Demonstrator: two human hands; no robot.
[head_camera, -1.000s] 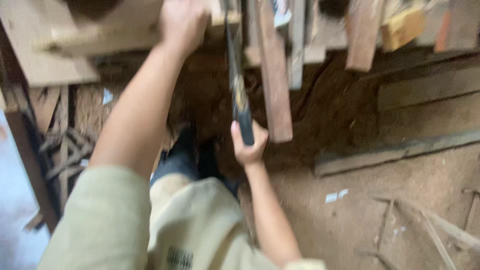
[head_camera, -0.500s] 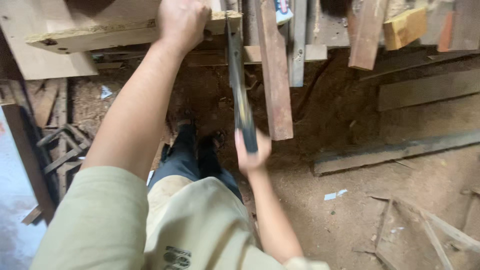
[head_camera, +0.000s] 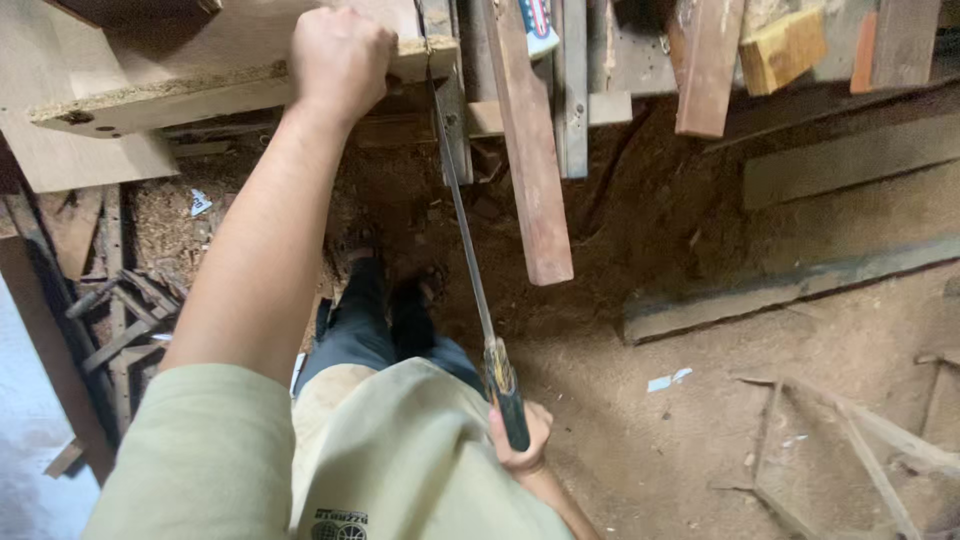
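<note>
**Handsaw set in a chipboard panel**

The handsaw (head_camera: 470, 250) has a long, thin steel blade seen edge-on and a dark handle with yellowish marks. It runs steeply from the handle, low near the person's waist, up to the near edge of the chipboard panel (head_camera: 200, 95), where the blade sits in the board's edge. The panel is pale, flat, with a rough crumbly cut edge, lying across the upper left

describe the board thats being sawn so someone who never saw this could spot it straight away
Start at the cluttered workbench along the top of the view. At its left end, the pale chipboard panel juts over the edge, pinned by the left hand, with the handsaw held in the right hand biting its right end. Unlike the narrow reddish plank beside it, it is wide, light and crumbly-edged.
</note>
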